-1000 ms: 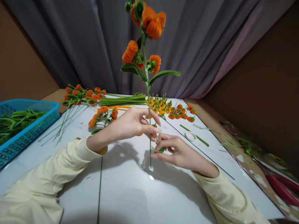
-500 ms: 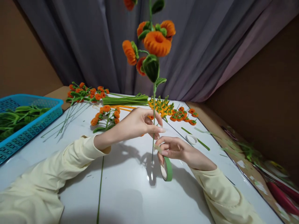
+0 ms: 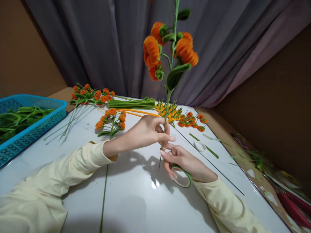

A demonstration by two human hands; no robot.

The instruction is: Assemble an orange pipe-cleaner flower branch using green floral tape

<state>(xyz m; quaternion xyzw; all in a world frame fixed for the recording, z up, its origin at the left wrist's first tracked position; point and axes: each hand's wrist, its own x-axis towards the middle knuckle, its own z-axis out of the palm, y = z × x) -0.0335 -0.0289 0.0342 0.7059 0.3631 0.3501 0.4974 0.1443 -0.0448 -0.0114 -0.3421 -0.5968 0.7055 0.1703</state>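
My left hand (image 3: 148, 131) pinches the thin stem of an upright flower stalk (image 3: 173, 48), made of fuzzy orange pumpkin-shaped blooms and dark green leaves. The stalk tilts a little to the right, and its top runs out of view. Just below, my right hand (image 3: 181, 160) is closed with thumb and finger on the lower stem. A roll of green floral tape (image 3: 190, 181) hangs from its curled fingers, seen partly from the side. The bare wire end of the stem pokes out beneath both hands, above the white table (image 3: 128, 200).
To the left stands a blue basket (image 3: 54, 119) of green leaf pieces. Finished orange stalks (image 3: 89, 94), green pipe-cleaner stems (image 3: 131, 103), yellow pieces (image 3: 171, 111) and small orange blooms (image 3: 188, 119) lie at the back. A white ring (image 3: 200, 146) and red-handled tool (image 3: 293, 208) are at right.
The flower stalk has turned about its stem and leans further right. My right hand has moved up against the stem, and the tape roll has swung to show its open ring.
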